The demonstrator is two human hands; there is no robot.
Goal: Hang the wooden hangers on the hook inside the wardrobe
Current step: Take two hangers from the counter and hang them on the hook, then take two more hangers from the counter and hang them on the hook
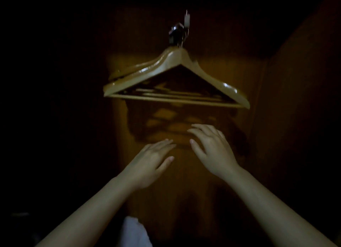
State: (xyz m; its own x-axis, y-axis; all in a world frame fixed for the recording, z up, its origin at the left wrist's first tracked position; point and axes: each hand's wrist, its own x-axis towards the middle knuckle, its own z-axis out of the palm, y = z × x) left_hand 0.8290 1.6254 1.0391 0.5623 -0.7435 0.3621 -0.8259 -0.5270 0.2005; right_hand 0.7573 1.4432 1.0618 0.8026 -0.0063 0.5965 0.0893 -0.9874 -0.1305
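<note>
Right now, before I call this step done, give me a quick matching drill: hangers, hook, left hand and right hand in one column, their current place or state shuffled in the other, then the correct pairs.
Things:
1. wooden hangers
2. hook
3. left hand
4. right hand

Places or states:
A. fixed to the wardrobe's back panel, topmost of all
B. open and empty, lower of the two, left of centre
C. bunched together, hanging by their metal tops
D. open and empty, fingers spread, nearer the hangers' bottom bar

Pairs: 1-C, 2-A, 3-B, 4-D
</note>
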